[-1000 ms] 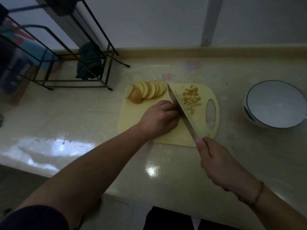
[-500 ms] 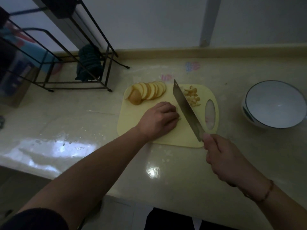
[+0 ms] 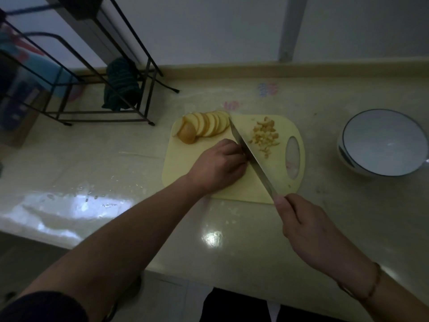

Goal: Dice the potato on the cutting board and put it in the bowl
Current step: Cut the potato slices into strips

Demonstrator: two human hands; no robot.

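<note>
While the right hand (image 3: 308,228), at lower right of the frame, grips the handle of a knife (image 3: 251,156), the blade runs diagonally up and left across the pale yellow cutting board (image 3: 183,159) at frame centre, its edge down on the board. The left hand (image 3: 218,166) lies on the board just left of the blade, fingers curled with the knuckles against the blade's flat; whatever piece it holds down is hidden beneath the fingers. A fan of potato slices (image 3: 206,126), with an end piece in front, lies at the board's upper left corner, apart from the hand. A heap of diced potato (image 3: 264,137) lies right of the blade, beside the board's oval handle hole. A white bowl (image 3: 362,168) with a dark rim stands on the countertop (image 3: 232,228) at the right edge of the frame, well apart from the board. A black wire rack (image 3: 102,84) with a dark cloth (image 3: 121,87) hanging in it occupies the upper left.
</note>
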